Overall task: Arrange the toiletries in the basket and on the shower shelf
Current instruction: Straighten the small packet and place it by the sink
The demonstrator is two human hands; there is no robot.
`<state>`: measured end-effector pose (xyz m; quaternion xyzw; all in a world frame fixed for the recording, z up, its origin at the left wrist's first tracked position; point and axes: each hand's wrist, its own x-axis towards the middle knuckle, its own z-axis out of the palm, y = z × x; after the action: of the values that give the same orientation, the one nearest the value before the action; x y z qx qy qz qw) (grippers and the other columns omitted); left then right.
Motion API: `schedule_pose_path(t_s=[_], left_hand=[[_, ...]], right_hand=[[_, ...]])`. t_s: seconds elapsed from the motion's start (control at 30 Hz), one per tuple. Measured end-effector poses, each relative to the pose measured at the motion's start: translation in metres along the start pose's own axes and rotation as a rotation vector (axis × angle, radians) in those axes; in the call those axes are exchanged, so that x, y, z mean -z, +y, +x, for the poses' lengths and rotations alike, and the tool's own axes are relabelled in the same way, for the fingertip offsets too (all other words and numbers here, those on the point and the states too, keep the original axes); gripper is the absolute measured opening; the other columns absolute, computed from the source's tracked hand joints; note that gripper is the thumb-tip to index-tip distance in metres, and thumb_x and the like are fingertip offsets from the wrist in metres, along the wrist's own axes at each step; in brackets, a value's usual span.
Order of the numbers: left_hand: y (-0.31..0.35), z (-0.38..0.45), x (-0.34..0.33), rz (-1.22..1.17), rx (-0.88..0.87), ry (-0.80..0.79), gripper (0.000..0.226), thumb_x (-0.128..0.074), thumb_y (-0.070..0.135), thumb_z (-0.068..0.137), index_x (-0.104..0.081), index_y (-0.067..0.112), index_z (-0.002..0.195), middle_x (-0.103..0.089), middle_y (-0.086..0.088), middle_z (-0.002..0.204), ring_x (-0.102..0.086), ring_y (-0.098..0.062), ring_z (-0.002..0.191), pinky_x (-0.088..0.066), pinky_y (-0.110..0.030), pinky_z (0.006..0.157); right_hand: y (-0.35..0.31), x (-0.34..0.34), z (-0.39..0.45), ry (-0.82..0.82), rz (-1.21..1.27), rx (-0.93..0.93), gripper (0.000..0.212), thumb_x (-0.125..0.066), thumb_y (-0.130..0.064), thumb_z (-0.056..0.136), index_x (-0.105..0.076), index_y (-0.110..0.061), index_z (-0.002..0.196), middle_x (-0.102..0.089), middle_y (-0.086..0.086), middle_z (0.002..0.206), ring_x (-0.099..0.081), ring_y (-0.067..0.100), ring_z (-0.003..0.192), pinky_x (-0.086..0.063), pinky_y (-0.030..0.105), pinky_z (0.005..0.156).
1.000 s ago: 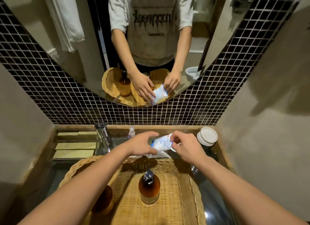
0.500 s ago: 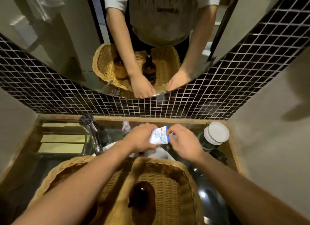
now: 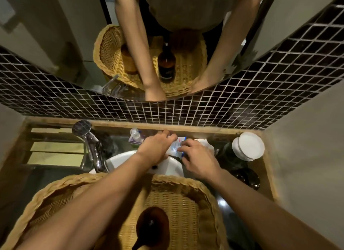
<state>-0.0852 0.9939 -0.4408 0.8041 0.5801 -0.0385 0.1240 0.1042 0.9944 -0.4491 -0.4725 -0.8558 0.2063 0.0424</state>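
Both hands out over the back of the counter (image 3: 260,167), one small white-and-blue packet (image 3: 176,147) between them. Left hand (image 3: 158,147) curled, fingers (image 3: 168,136) bent over the packet's left edge and gripping it. Right hand (image 3: 197,156) bent too, fingertips (image 3: 181,148) pinching the packet's right side. Just beyond the left fingers, one small clear bottle (image 3: 135,136). Right of the right fingers, well apart, one white-lidded jar (image 3: 248,146). Nearer than both wrists, one wicker basket (image 3: 186,184) with one amber pump bottle (image 3: 152,225) standing inside.
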Motion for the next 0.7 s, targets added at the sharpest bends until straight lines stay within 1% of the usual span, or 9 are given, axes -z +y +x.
schedule_pose_path(t_s=[0.07, 0.17, 0.23, 0.33, 0.4, 0.47, 0.57, 0.63, 0.7], left_hand=[[-0.001, 0.000, -0.004, -0.114, 0.005, -0.013, 0.060, -0.073, 0.016, 0.082, -0.043, 0.021, 0.134, -0.044, -0.008, 0.139, -0.049, -0.026, 0.126, -0.051, -0.041, 0.097], [0.002, 0.000, -0.006, -0.226, 0.023, -0.074, 0.047, -0.065, 0.005, 0.085, -0.049, 0.019, 0.127, -0.042, -0.009, 0.136, -0.049, -0.028, 0.122, -0.049, -0.042, 0.098], [0.004, 0.001, -0.008, -0.186, 0.016, -0.110, 0.040, -0.062, 0.007, 0.087, -0.053, 0.018, 0.125, -0.044, -0.009, 0.134, -0.047, -0.028, 0.122, -0.048, -0.041, 0.098], [0.001, 0.001, -0.011, -0.012, -0.035, -0.157, 0.033, -0.054, 0.016, 0.092, -0.060, 0.017, 0.125, -0.052, -0.008, 0.130, -0.049, -0.026, 0.118, -0.046, -0.039, 0.098], [-0.003, 0.000, -0.012, 0.091, -0.071, -0.208, 0.033, -0.049, 0.020, 0.095, -0.062, 0.017, 0.125, -0.054, -0.008, 0.129, -0.052, -0.027, 0.115, -0.045, -0.039, 0.097], [-0.004, 0.001, -0.013, 0.132, -0.103, -0.213, 0.036, -0.046, 0.022, 0.095, -0.061, 0.016, 0.127, -0.053, -0.008, 0.131, -0.051, -0.027, 0.117, -0.042, -0.039, 0.098], [-0.002, 0.002, -0.014, 0.113, -0.151, -0.168, 0.042, -0.047, 0.024, 0.093, -0.056, 0.018, 0.134, -0.048, -0.007, 0.141, -0.046, -0.027, 0.126, -0.038, -0.040, 0.103], [0.000, 0.002, -0.014, 0.101, -0.182, -0.199, 0.046, -0.047, 0.024, 0.093, -0.052, 0.021, 0.139, -0.039, -0.007, 0.151, -0.038, -0.027, 0.135, -0.034, -0.041, 0.108], [0.002, 0.001, -0.015, 0.124, -0.194, -0.258, 0.051, -0.046, 0.023, 0.093, -0.047, 0.024, 0.144, -0.033, -0.009, 0.156, -0.032, -0.028, 0.140, -0.032, -0.043, 0.110]], right_hand=[[0.001, -0.006, 0.003, -0.006, 0.016, -0.013, 0.028, -0.058, -0.031, 0.092, -0.068, -0.031, 0.118, -0.055, -0.010, 0.126, -0.052, 0.012, 0.113, -0.051, 0.032, 0.091], [-0.001, -0.016, 0.007, -0.041, 0.064, -0.022, 0.027, -0.058, -0.032, 0.094, -0.066, -0.033, 0.120, -0.054, -0.009, 0.123, -0.053, 0.011, 0.107, -0.047, 0.026, 0.083], [-0.002, -0.020, 0.009, -0.085, 0.082, -0.020, 0.030, -0.059, -0.029, 0.093, -0.066, -0.031, 0.123, -0.053, -0.007, 0.125, -0.053, 0.013, 0.107, -0.042, 0.023, 0.080], [-0.003, -0.020, 0.012, -0.149, 0.102, -0.059, 0.029, -0.057, -0.026, 0.094, -0.068, -0.028, 0.121, -0.054, -0.006, 0.127, -0.056, 0.016, 0.108, -0.044, 0.026, 0.080], [-0.002, -0.018, 0.013, -0.174, 0.095, -0.089, 0.026, -0.055, -0.026, 0.095, -0.069, -0.026, 0.117, -0.056, -0.004, 0.126, -0.057, 0.017, 0.105, -0.049, 0.030, 0.082], [0.001, -0.015, 0.013, -0.191, 0.075, -0.116, 0.026, -0.053, -0.029, 0.097, -0.070, -0.026, 0.117, -0.058, -0.003, 0.126, -0.057, 0.016, 0.103, -0.051, 0.032, 0.084], [0.003, -0.014, 0.015, -0.239, 0.059, -0.109, 0.026, -0.053, -0.027, 0.097, -0.070, -0.025, 0.118, -0.061, -0.002, 0.125, -0.058, 0.015, 0.104, -0.053, 0.033, 0.086], [0.001, -0.013, 0.017, -0.267, 0.062, -0.093, 0.027, -0.053, -0.024, 0.097, -0.071, -0.025, 0.116, -0.065, -0.002, 0.120, -0.060, 0.016, 0.099, -0.054, 0.034, 0.083], [-0.001, -0.013, 0.020, -0.286, 0.052, -0.080, 0.027, -0.052, -0.022, 0.095, -0.073, -0.024, 0.112, -0.068, 0.000, 0.113, -0.061, 0.017, 0.093, -0.056, 0.037, 0.078]])
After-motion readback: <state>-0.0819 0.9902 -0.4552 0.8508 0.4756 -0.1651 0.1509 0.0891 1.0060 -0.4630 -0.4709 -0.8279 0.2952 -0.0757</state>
